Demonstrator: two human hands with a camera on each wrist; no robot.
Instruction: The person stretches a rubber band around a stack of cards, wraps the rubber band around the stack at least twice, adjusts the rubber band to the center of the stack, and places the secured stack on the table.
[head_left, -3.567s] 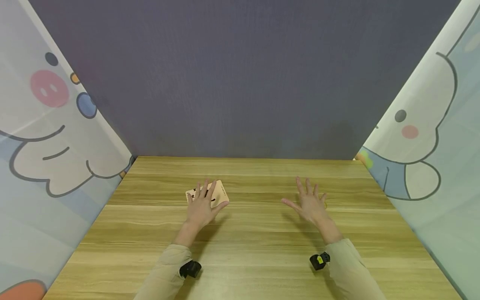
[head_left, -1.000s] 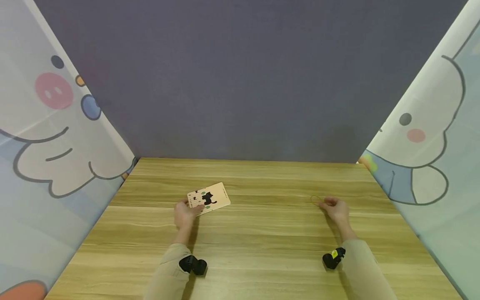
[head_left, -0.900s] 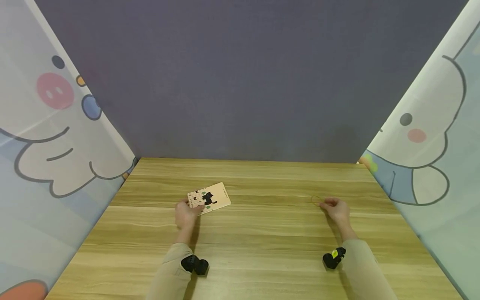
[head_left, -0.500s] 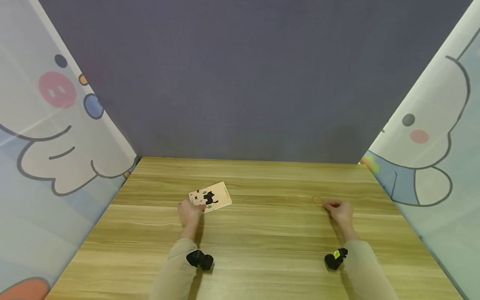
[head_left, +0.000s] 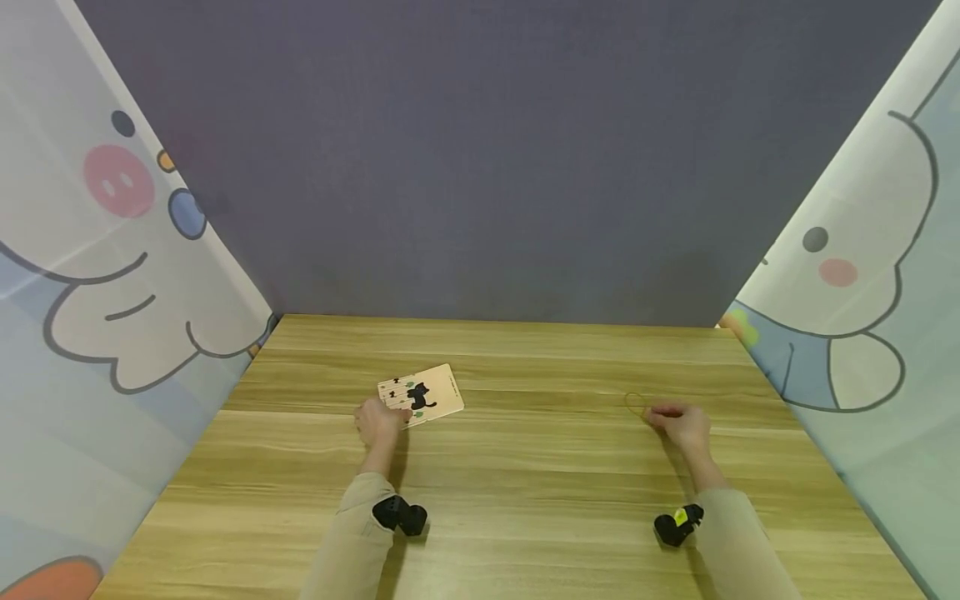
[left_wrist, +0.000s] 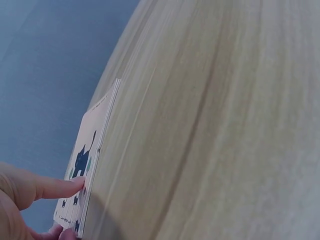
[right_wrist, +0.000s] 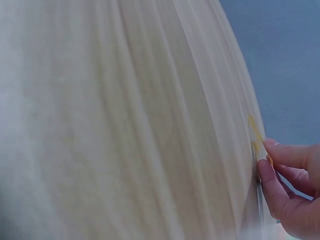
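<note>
A cream booklet-like stack of cards with a black cat picture lies at the left of the table in the head view. My left hand grips its near left corner, thumb on top; in the left wrist view the thumb lies across the stack and fingertips show at its lower end. On the right, my right hand pinches a thin yellow loop, like a rubber band, between thumb and fingers. The right wrist view shows the yellow band sticking out past the fingertips.
The wood-grain table reaches back to a dark grey panel. Cartoon-printed curtains stand at the left and right. A small black device is strapped at each wrist.
Both hands, earlier spread open over the table, now hold things: the left grips the card stack, the right pinches the yellow band. Over the last second the right hand has shifted slightly right.
</note>
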